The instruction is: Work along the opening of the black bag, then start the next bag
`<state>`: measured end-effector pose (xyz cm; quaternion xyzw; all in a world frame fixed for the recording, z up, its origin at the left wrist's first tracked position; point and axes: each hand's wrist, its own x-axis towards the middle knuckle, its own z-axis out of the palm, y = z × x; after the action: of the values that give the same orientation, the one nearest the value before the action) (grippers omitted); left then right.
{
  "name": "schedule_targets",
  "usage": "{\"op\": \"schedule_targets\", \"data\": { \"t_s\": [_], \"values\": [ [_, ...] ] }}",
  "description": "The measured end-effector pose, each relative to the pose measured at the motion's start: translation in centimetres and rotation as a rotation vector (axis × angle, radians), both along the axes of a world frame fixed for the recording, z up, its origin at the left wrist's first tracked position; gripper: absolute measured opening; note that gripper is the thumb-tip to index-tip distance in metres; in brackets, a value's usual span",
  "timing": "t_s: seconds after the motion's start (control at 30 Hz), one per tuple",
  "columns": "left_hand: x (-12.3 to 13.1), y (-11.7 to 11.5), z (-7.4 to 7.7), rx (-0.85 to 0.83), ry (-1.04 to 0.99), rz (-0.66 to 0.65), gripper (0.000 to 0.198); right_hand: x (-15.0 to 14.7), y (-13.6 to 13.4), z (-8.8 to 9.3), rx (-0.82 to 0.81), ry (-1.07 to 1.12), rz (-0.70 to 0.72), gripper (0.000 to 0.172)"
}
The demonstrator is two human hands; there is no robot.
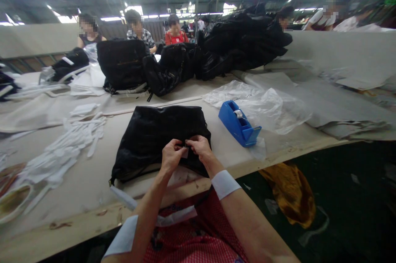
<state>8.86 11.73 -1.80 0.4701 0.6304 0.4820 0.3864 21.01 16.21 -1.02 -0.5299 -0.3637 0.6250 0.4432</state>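
Note:
A black bag (151, 135) lies flat on the worktable (93, 176) right in front of me. My left hand (170, 156) and my right hand (200, 147) meet at the bag's near edge, fingertips pinched together on a small pale piece, perhaps tape or a tag, against the bag. Both wrists wear white bands. A blue tape dispenser (239, 124) stands just right of the bag, within reach of my right hand.
White strips and paper scraps (62, 151) lie to the left. Clear plastic bags (262, 104) are spread behind the dispenser. More black bags (173, 65) are piled at the far side, where several people sit. A yellow cloth (289, 193) lies on the floor on the right.

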Motion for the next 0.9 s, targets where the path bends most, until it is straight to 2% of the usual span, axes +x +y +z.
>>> {"op": "schedule_targets", "data": {
  "t_s": [0.23, 0.47, 0.67, 0.8, 0.9],
  "values": [
    [0.4, 0.6, 0.0, -0.014, 0.041, 0.041, 0.023, 0.1, 0.0, -0.1, 0.025, -0.024, 0.004, 0.019],
    [0.6, 2.1, 0.8, -0.075, 0.206, 0.090, 0.011, 0.2, -0.4, -1.5, 0.175, -0.096, 0.025, 0.018],
    [0.3, 2.6, 0.5, -0.100, 0.143, 0.071, 0.009, 0.4, -0.7, -2.5, 0.209, -0.180, 0.027, 0.027],
    [0.2, 2.6, 0.1, -0.068, 0.138, 0.067, 0.002, 0.1, -0.7, -2.5, 0.358, -0.265, -0.015, 0.026],
    [0.1, 2.1, 0.3, -0.127, 0.041, 0.061, 0.008, 0.0, -0.6, -2.5, 0.409, -0.285, -0.049, 0.025]
  ]
}}
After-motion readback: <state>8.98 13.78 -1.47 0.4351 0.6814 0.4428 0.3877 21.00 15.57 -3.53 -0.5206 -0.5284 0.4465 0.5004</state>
